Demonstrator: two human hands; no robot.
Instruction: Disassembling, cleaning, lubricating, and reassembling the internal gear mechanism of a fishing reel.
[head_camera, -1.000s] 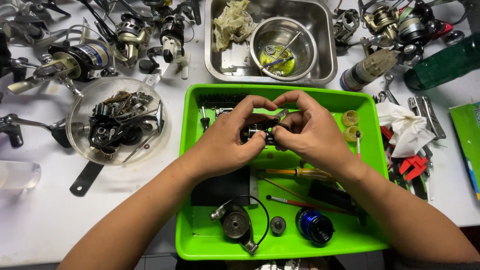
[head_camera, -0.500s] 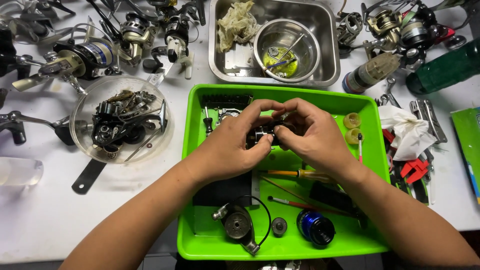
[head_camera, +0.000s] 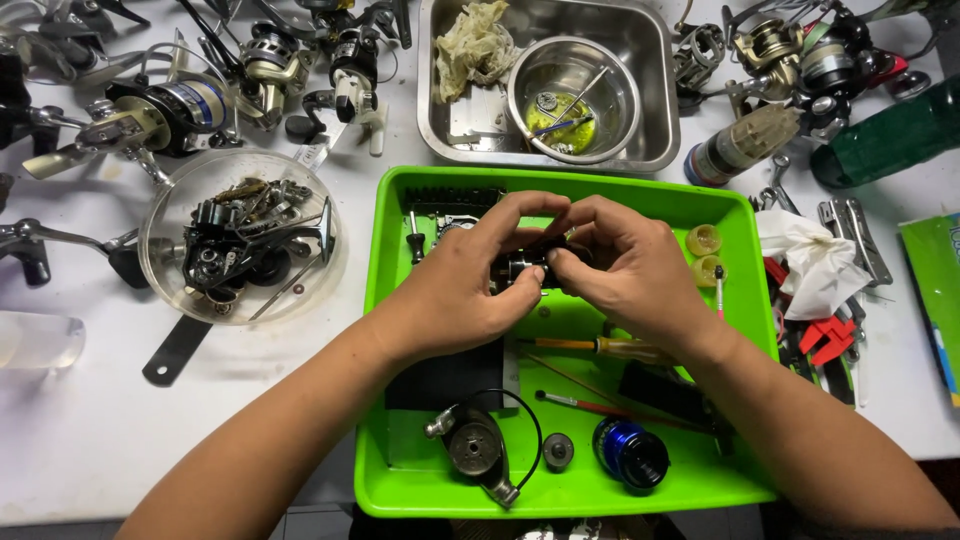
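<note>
Over the green tray on the white desk, the left hand and right hand meet, fingers curled tight around a small dark reel part pinched between them, mostly hidden by fingertips.

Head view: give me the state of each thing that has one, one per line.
left hand: closed around the small dark reel part, over the green tray.
right hand: fingertips pinching the same part.
steel bowl: upright in the steel basin, yellow liquid at the bottom.
clear bowl: upright, full of dark reel parts.
blue spool: loose in the tray, on its side.
screwdriver: lying flat in the tray.
</note>
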